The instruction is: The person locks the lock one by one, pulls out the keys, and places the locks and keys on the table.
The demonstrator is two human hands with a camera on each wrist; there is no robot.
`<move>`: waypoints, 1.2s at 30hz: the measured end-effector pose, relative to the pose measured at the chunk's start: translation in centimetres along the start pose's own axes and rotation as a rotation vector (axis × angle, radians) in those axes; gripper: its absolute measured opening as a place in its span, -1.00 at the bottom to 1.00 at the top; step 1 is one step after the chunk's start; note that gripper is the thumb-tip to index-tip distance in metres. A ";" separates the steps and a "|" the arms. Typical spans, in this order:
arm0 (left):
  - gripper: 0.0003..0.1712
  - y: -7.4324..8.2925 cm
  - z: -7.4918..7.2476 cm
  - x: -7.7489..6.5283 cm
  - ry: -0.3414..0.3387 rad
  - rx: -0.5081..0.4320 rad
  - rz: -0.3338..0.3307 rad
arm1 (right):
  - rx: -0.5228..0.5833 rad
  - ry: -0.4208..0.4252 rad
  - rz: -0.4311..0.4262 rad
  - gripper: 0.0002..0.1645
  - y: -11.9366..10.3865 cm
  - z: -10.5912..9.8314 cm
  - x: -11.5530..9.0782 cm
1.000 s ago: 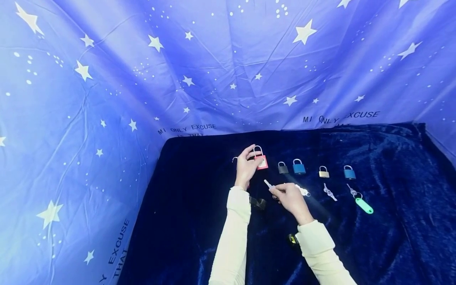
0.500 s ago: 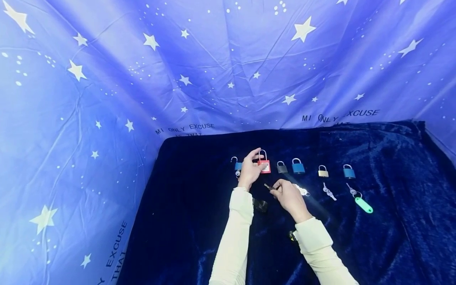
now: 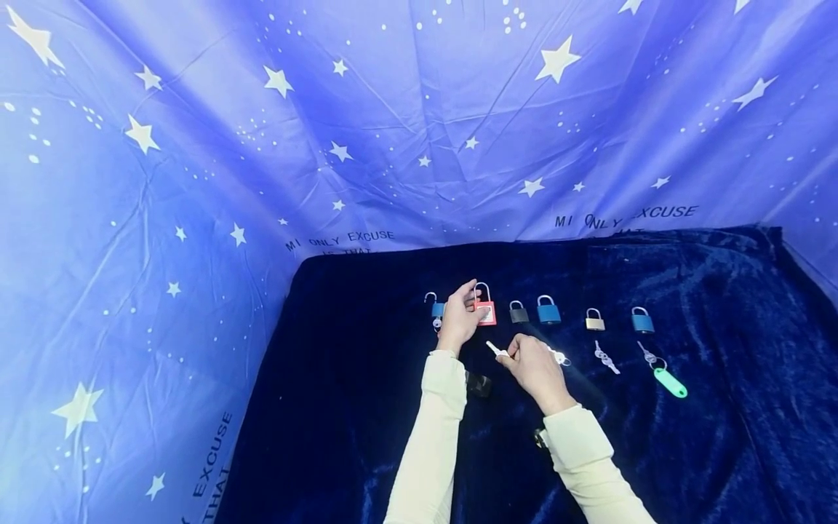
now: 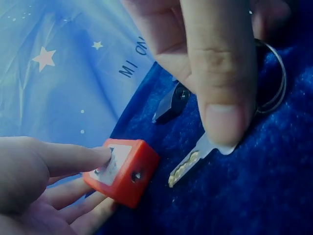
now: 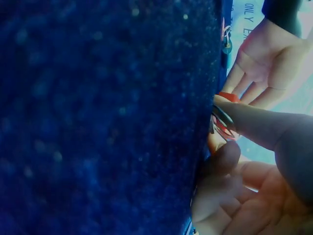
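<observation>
In the head view my left hand [image 3: 460,316] holds a red padlock [image 3: 485,314] by its body, thumb on the white label and fingers behind. Its steel shackle points up. The left wrist view shows the padlock's underside with the keyhole [image 4: 136,175] facing the key. My right hand [image 3: 533,367] pinches a silver key [image 4: 188,164] between thumb and finger, with a metal ring [image 4: 282,81] hanging from it. The key's tip points toward the red padlock, with a small gap between them. Both hands appear in the right wrist view, where the right fingers hide most of the key.
Left of the hands lies a blue padlock [image 3: 437,309], shackle open, key inserted. To the right, a black padlock [image 3: 519,314], two blue ones and a brass padlock [image 3: 594,322] form a row. Keys [image 3: 606,358] and a green tag [image 3: 671,383] lie nearer on the dark-blue cloth.
My left hand has brought the red padlock slightly right and down, uncovering the blue padlock at the left. The right hand has stayed nearly in place, the key's angle shifting a little.
</observation>
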State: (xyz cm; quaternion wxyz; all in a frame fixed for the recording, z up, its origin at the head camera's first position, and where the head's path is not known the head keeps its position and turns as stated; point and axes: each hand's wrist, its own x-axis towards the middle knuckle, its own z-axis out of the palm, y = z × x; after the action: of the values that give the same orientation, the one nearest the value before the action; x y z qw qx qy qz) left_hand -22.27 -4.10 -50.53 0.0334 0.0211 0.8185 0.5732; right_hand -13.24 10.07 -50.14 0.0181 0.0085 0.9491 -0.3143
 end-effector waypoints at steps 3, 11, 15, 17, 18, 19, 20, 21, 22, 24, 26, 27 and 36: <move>-0.30 0.0 -0.3 -0.1 0.006 0.067 0.031 | -0.029 0.006 0.003 -0.70 -0.2 -0.2 -0.3; -0.33 0.1 -1.1 -0.4 0.013 0.087 0.079 | -0.027 0.092 -0.003 -0.67 -1.1 -0.2 -0.4; -0.36 0.0 -1.8 -0.9 0.048 0.049 0.110 | 0.012 0.160 -0.045 -0.65 -1.7 -0.2 -0.1; -0.38 0.0 -2.2 -1.0 0.074 0.044 0.131 | 0.029 0.181 -0.062 -0.66 -2.0 -0.2 0.1; -0.40 0.0 -2.4 -1.0 0.085 0.043 0.139 | 0.037 0.187 -0.066 -0.66 -2.1 -0.2 0.2; -0.41 0.0 -2.6 -1.1 0.096 0.044 0.144 | 0.047 0.190 -0.067 -0.67 -2.3 -0.3 0.3; -0.42 0.0 -2.9 -1.1 0.107 0.037 0.146 | 0.056 0.193 -0.068 -0.67 -2.4 -0.3 0.4; -0.43 0.0 -3.1 -1.2 0.117 0.030 0.149 | 0.066 0.194 -0.070 -0.67 -2.6 -0.4 0.5; -0.45 -0.1 -3.5 -1.2 0.131 0.020 0.149 | 0.075 0.191 -0.073 -0.67 -2.8 -0.3 0.7; -0.48 -0.1 -4.2 -1.4 0.157 -0.012 0.148 | 0.092 0.186 -0.084 -0.67 -3.3 -0.3 1.0; -0.51 0.0 -4.9 -1.6 0.183 -0.042 0.154 | 0.103 0.184 -0.100 -0.66 -3.7 -0.1 1.3; -0.52 0.0 -5.3 -1.7 0.193 -0.050 0.156 | 0.107 0.185 -0.107 -0.66 -3.9 -0.1 1.4; -0.63 -0.3 -7.9 -2.5 0.298 -0.087 0.113 | 0.129 0.162 -0.136 -0.66 -5.4 1.0 2.5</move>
State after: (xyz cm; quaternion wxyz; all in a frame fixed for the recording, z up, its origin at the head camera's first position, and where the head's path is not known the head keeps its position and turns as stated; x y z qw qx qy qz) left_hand -20.44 -11.82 -48.04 -0.1195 -0.0195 0.7864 0.6058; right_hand -15.91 5.18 -47.79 -0.0806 -0.0293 0.9237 -0.3735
